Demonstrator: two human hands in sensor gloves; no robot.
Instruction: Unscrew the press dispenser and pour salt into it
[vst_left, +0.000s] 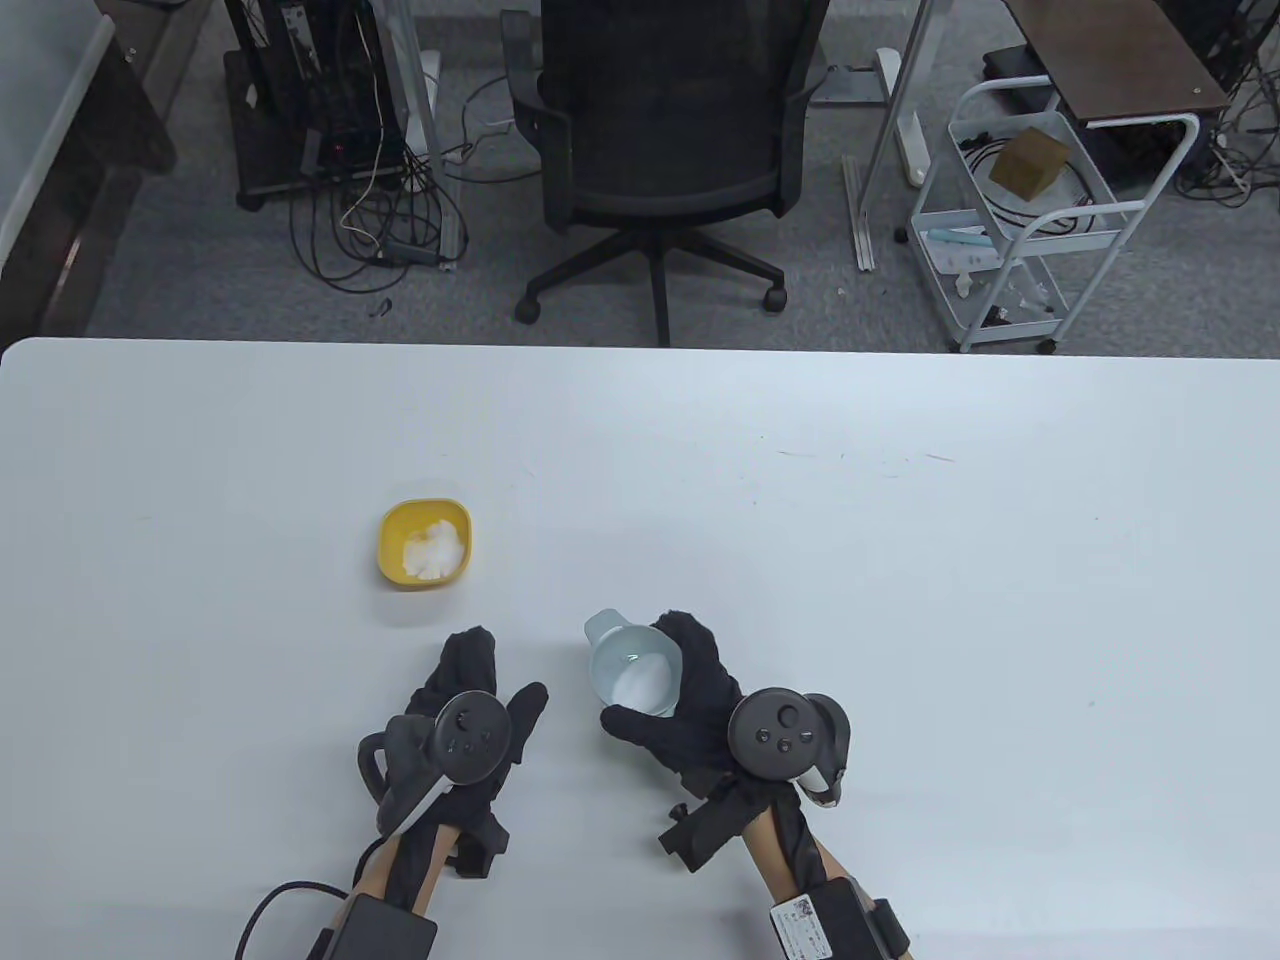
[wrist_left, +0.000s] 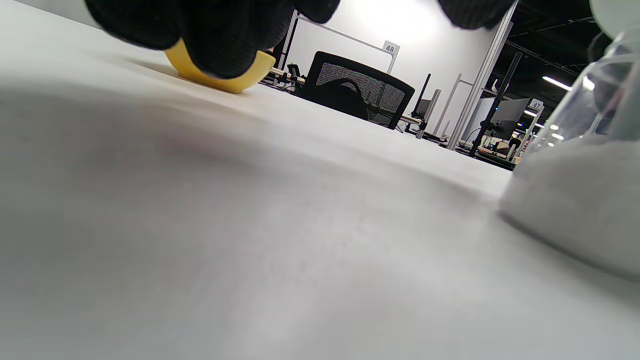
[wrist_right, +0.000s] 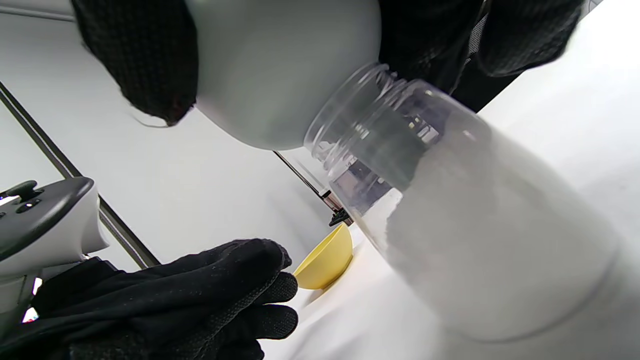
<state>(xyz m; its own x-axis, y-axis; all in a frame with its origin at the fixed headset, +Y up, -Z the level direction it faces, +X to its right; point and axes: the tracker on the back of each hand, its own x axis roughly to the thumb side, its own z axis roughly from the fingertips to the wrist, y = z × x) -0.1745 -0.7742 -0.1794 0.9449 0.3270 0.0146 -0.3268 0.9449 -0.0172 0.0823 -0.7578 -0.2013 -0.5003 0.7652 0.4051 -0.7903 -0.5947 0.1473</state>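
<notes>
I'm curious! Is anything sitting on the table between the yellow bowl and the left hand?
Nothing: in the table view, only bare white table lies between the yellow bowl and the left hand.

Even, bright overhead light falls on the white table (vst_left: 900, 600), and shadows under the hands are soft. In the left wrist view, ceiling lamps (wrist_left: 557, 83) glare at two o'clock, and the near tabletop is blurred. The jar (wrist_right: 475, 225) is hazy.
</notes>
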